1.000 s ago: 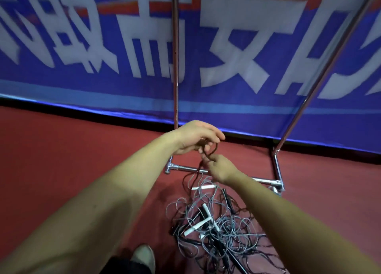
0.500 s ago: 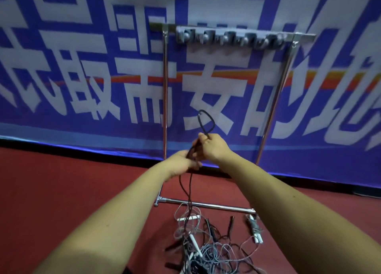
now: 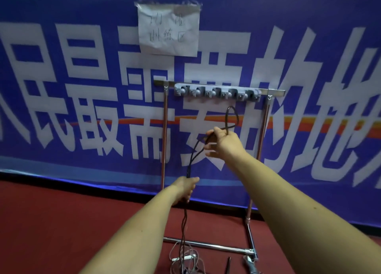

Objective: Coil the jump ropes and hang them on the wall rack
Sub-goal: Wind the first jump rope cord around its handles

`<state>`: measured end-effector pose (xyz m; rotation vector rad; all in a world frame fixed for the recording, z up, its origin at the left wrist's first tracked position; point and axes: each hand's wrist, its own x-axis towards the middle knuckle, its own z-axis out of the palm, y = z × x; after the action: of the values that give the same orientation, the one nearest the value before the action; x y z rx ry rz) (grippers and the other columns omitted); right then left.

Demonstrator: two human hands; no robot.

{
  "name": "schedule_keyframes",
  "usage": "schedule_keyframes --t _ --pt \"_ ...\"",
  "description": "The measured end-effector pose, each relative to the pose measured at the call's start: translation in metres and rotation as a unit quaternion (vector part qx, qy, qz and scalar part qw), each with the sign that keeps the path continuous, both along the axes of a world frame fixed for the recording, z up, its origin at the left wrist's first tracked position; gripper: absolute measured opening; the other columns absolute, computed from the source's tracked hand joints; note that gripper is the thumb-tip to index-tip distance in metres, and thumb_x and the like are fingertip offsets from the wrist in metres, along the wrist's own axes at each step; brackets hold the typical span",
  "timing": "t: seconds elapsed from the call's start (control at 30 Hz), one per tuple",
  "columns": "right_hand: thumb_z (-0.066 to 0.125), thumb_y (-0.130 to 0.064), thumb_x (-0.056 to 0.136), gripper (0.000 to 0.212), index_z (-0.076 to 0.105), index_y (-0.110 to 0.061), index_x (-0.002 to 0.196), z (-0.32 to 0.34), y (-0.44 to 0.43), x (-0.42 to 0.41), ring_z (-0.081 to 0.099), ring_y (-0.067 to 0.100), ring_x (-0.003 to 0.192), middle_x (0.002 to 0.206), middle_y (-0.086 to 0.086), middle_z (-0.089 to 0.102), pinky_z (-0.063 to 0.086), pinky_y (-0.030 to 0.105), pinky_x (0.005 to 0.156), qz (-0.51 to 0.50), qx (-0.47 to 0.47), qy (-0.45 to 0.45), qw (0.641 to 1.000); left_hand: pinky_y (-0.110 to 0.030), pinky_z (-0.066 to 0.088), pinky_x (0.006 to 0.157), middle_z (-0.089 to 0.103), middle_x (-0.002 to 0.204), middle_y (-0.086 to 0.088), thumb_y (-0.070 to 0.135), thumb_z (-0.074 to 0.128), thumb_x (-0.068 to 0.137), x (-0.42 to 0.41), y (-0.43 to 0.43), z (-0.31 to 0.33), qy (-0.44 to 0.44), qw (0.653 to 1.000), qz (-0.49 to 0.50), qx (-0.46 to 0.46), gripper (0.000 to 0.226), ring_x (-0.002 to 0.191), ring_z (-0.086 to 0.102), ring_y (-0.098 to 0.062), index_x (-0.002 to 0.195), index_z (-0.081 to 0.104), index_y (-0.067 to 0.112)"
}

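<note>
Rope point(image 3: 192, 160) loop is poking up under the rack point(image 3: 216, 92); I'm seeing right hand point(image 3: 221, 143) pinching it, left hand point(image 3: 185, 188) fingers wrapping it lower down.

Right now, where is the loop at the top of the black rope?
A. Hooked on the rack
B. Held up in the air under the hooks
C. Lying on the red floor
B: the right hand holds the black rope so its loop stands just below the hook bar, not touching it.
</note>
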<state>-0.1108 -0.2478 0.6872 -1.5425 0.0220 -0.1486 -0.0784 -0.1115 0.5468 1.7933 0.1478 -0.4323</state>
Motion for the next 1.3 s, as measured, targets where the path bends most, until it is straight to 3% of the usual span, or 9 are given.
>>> schedule_keyframes --t 0.13,0.27,0.4,0.5,0.67,0.83,1.0,1.13,1.3 --pt "0.053 -0.022 0.1 0.019 0.063 -0.012 0.087 -0.026 -0.023 -0.007 0.061 0.024 0.075 0.09 0.012 0.066 0.055 0.036 0.062 -0.026 -0.047 0.049 0.997 -0.024 0.027 0.045 0.034 0.051 0.0 0.02 0.073 0.083 0.004 0.0 0.03 -0.063 0.997 0.047 0.001 0.021 0.042 0.032 -0.017 0.095 0.064 0.004" --pt "0.071 -0.024 0.09 0.011 0.064 -0.016 0.092 -0.067 -0.038 -0.021 0.065 0.022 0.085 0.102 0.006 0.068 0.058 0.035 0.066 0.04 -0.049 0.099 0.993 -0.026 0.017 0.044 0.031 0.06 0.002 0.004 0.064 0.086 0.002 -0.006 0.075 -0.067 0.997 0.006 -0.043 0.012 0.044 0.022 -0.01 0.086 0.054 0.011" --pt "0.083 -0.027 0.08 0.041 0.063 -0.018 0.115 -0.094 -0.024 -0.032 0.069 0.021 0.095 0.111 0.002 0.071 0.058 0.033 0.068 0.102 -0.01 0.097 0.99 -0.023 0.018 0.041 0.028 0.061 0.001 0.001 0.05 0.094 -0.007 -0.018 0.116 -0.072 0.995 0.001 -0.066 0.014 0.041 0.022 -0.008 0.083 0.049 0.01" --pt "0.08 -0.029 0.084 0.038 0.064 -0.023 0.118 -0.097 -0.002 -0.034 0.07 0.016 0.082 0.103 -0.003 0.073 0.054 0.027 0.059 0.11 -0.058 0.063 0.99 -0.024 0.021 0.043 0.025 0.057 0.002 0.002 0.044 0.094 -0.012 -0.025 0.128 -0.071 0.993 -0.012 -0.089 0.028 0.041 0.02 -0.01 0.071 0.039 0.017" --pt "0.057 -0.018 0.101 0.023 0.065 -0.009 0.081 -0.093 0.02 -0.021 0.05 0.013 0.05 0.068 0.003 0.063 0.043 0.023 0.047 0.057 -0.093 0.023 0.994 -0.029 0.042 0.06 0.05 0.071 -0.004 0.003 0.049 0.089 -0.014 -0.018 0.129 -0.128 0.98 -0.017 -0.149 0.014 0.06 0.047 -0.015 0.095 0.06 0.01" --pt "0.045 -0.018 0.106 0.032 0.062 -0.01 0.081 -0.072 0.009 0.001 0.049 0.01 0.043 0.063 0.002 0.06 0.04 0.022 0.041 -0.008 -0.013 -0.016 1.0 -0.039 0.05 0.102 0.072 0.12 -0.009 -0.001 0.047 0.077 -0.002 0.016 0.077 -0.122 0.977 -0.083 -0.154 0.055 0.111 0.067 -0.02 0.126 0.064 0.014" --pt "0.041 -0.021 0.108 0.033 0.061 -0.008 0.086 -0.039 0.007 0.012 0.048 0.012 0.048 0.067 0.004 0.059 0.039 0.023 0.045 0.004 0.049 -0.03 0.998 -0.03 0.048 0.092 0.07 0.121 0.0 0.018 0.057 0.098 0.0 0.023 0.001 -0.062 0.98 -0.188 0.02 0.026 0.102 0.063 -0.014 0.12 0.069 0.024" --pt "0.041 -0.021 0.108 0.031 0.062 -0.008 0.089 -0.031 0.007 0.013 0.052 0.012 0.051 0.07 0.005 0.062 0.043 0.023 0.048 0.031 0.103 -0.05 0.993 -0.029 0.044 0.074 0.067 0.09 0.003 0.05 0.059 0.091 0.007 0.019 -0.042 -0.095 0.951 -0.218 0.197 0.026 0.076 0.058 -0.013 0.103 0.074 0.032" --pt "0.049 -0.02 0.104 0.019 0.066 -0.012 0.102 -0.073 -0.013 0.021 0.062 0.015 0.063 0.097 0.008 0.067 0.05 0.025 0.051 -0.052 0.017 -0.013 0.998 -0.04 0.056 0.077 0.076 0.086 -0.004 0.037 0.054 0.101 0.012 0.024 -0.059 -0.148 0.961 -0.139 0.189 0.031 0.079 0.073 -0.024 0.083 0.073 0.021"
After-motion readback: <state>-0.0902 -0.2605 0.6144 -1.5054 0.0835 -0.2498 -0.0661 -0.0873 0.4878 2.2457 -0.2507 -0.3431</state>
